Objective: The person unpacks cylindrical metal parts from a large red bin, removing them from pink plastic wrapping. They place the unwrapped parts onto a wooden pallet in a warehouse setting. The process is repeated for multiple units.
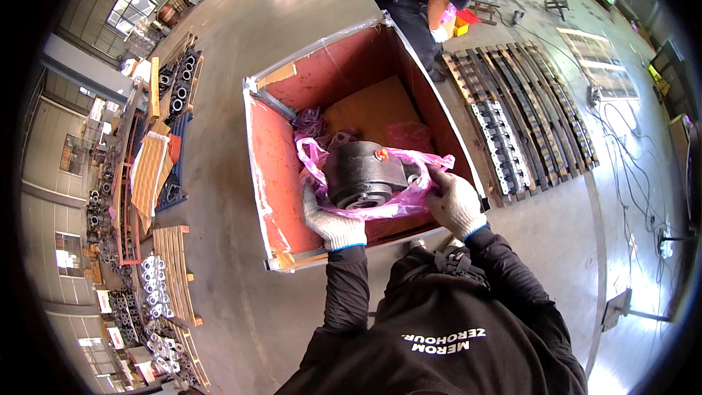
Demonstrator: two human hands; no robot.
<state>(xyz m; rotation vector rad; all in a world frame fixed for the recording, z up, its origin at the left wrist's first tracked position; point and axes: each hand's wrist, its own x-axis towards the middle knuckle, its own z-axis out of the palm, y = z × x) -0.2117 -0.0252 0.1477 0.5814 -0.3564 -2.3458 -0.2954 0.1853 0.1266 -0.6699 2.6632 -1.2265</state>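
Black shirt (468, 307) nearest. Left hand (335, 225), white knit glove, cups the lower left of a rough, dark, rounded metal part (358, 172) with a bored end; right hand (455, 203), gloved likewise, pinches crinkled pink film (398, 207) wrapped around it. Part: within the red-walled crate's (262, 168) opening, nearer its near rim; lifted or resting, cannot tell. More room beyond, over a flat brown sheet (373, 108). Slatted pallet (545, 121) right; smooth grey floor (212, 212) left.

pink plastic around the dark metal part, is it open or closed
Open: the pink plastic lies around the dark metal part, whose upper surface shows uncovered.
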